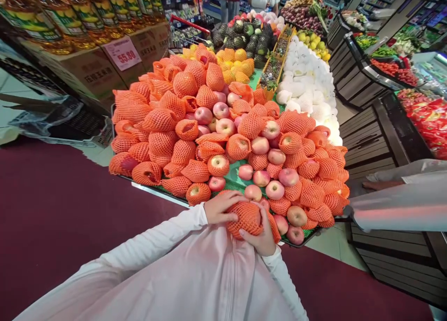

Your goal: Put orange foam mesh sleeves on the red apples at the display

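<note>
Close to my body, at the near edge of the fruit stand, both hands are wrapped round an apple in an orange foam net [245,218]. My left hand [223,208] curls over its left and far side. On its right side my right hand [264,235] grips with the thumb toward me. Just beyond lie bare pink apples, among them one with a pale top [253,193]. A netted apple [198,193] sits left of my left hand. Bare apples [295,235] rest to the right of my right hand. A patch of green mat [237,172] shows between the piles.
Netted apples [162,146] are heaped across the stand. Behind them are yellow fruit [237,64], dark netted fruit [244,37] and white-wrapped fruit [303,74]. Oil bottles [94,13] stand on cartons at left. A roll of plastic bags [401,202] juts in at right.
</note>
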The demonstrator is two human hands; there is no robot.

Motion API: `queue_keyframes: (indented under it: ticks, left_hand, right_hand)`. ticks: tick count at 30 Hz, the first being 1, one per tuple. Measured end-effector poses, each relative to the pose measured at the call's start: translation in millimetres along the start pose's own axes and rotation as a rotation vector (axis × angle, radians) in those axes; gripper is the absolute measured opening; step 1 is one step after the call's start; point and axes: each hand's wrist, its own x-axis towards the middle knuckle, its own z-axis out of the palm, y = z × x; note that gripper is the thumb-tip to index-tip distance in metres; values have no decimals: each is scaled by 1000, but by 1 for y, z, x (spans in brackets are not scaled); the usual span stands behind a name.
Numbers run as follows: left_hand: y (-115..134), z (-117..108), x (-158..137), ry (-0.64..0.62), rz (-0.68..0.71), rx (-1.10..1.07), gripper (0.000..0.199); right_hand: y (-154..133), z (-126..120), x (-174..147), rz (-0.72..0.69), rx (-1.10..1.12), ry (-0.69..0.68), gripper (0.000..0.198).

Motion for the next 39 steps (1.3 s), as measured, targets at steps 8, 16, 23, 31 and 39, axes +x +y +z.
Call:
queue_keyframes:
  ticks: [8,16,23,31,39]
  left_hand:
    - [-82,-32,-9,-137,-69,662,40]
    - [-87,-22,0,-126,-92,836,24]
    - [-85,-12,3,-99,-141,838,23]
    - [-85,-52,-8,-109,-25,711,29]
    - [-98,-79,-45,-46,-102,498,59]
  right_hand:
    - [-2,12,64,207,-86,396,80]
    - [-8,53,111,109,-184,477,87]
    - [6,57,114,118,-223,542,83]
    - [12,45,115,-74,-460,511,79]
    - [36,64,119,-165,-629,64,76]
